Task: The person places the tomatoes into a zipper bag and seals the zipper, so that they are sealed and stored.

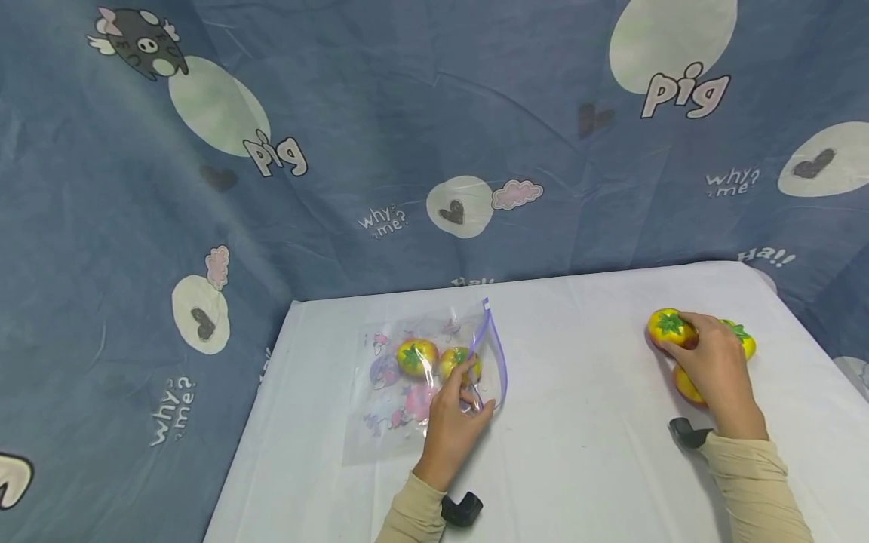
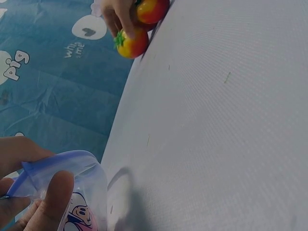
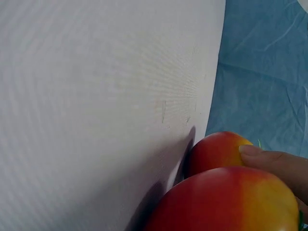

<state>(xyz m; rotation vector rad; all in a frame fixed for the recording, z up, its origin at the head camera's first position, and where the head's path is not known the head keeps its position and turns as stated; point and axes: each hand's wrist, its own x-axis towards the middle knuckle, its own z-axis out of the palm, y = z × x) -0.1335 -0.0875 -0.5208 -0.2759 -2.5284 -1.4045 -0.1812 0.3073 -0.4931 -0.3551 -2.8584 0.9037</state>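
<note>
Blue printed cloth [image 1: 380, 136] hangs behind a white tabletop [image 1: 577, 437]. The left hand [image 1: 453, 430] pinches the purple-edged mouth [image 1: 502, 358] of a clear bag [image 1: 373, 446] containing two red-yellow fruits [image 1: 416, 357]; the right hand [image 1: 717, 363] grips another fruit [image 1: 667, 326] on the tabletop's right side, beside two more fruits [image 1: 688, 387].

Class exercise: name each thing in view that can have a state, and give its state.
Zip bag: open
Bagged fruits: two, inside the zip bag
Gripped fruit: held
Other fruits: two, partly hidden behind the right hand
Left hand: holding the zip bag
Right hand: gripping one fruit
Blue backdrop: hanging, creased
</note>
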